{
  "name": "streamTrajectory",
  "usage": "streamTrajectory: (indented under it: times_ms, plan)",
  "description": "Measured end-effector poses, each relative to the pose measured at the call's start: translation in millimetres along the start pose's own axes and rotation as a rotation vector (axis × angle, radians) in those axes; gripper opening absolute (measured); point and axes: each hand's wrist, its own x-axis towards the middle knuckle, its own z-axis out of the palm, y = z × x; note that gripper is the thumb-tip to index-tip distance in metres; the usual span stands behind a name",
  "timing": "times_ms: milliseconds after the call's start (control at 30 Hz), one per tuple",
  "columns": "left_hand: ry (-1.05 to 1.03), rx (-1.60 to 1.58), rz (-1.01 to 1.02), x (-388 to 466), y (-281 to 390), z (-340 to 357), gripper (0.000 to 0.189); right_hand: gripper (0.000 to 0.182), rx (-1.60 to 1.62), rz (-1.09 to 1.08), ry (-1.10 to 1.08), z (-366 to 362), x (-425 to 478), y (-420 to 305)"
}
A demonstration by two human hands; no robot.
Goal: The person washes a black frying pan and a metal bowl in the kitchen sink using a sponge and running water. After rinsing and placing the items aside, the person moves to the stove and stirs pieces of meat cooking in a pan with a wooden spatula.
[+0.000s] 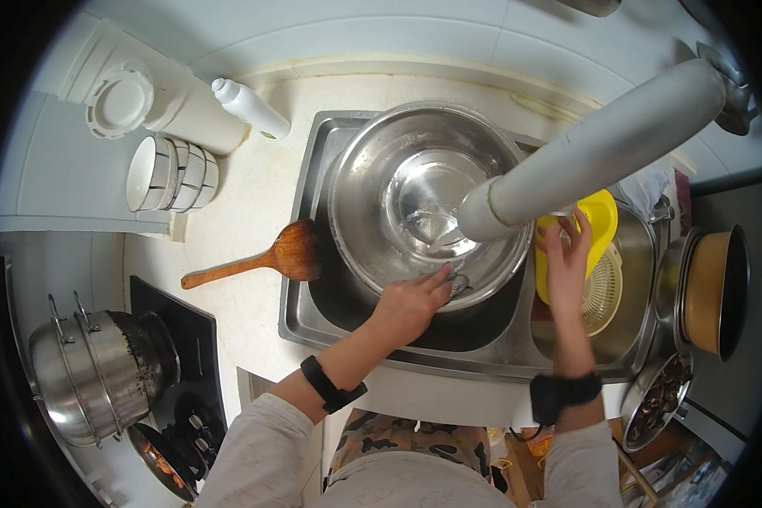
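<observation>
A large stainless steel basin (368, 165) with some water in it sits over the left bowl of a double sink (292, 317). At the basin's near right rim, my left hand (413, 301) holds a small grey steel wool scrubber (459, 286) against the inner wall. My right hand (566, 254) is over the right bowl, its fingers at a yellow plastic basket (600, 219), partly under the thick grey faucet or pipe (603, 146); whether it grips the basket is unclear. A cream plastic colander (600, 292) lies beside the basket in the right bowl.
A wooden ladle (254, 263) rests with its head over the sink's left edge. Stacked bowls (171, 174), a white bottle (252, 109) and a large white container (193, 114) stand behind. A steamer pot (89, 374) is at left; pots (705, 292) and a food bowl (657, 403) at right.
</observation>
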Motion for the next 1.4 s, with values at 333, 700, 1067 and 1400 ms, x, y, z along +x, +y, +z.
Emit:
streamTrajectory:
  times_ms: [333,700,1067,1400]
  plan:
    - [-0.169,-0.169,0.07,4,5,13,0.04,0.037,0.427,0.836,-0.161,36,-67,14]
    - [-0.579,0.422,-0.247,14,-53,-7,0.06,0.045,0.342,0.689,-0.029,47,-69,15]
    - [-0.401,0.489,0.264,-27,-60,-25,0.029,0.041,0.231,0.87,-0.095,0,-56,30]
    - [-0.07,-0.061,0.074,-24,12,-8,0.031,0.034,0.286,0.923,-0.24,33,-72,-13]
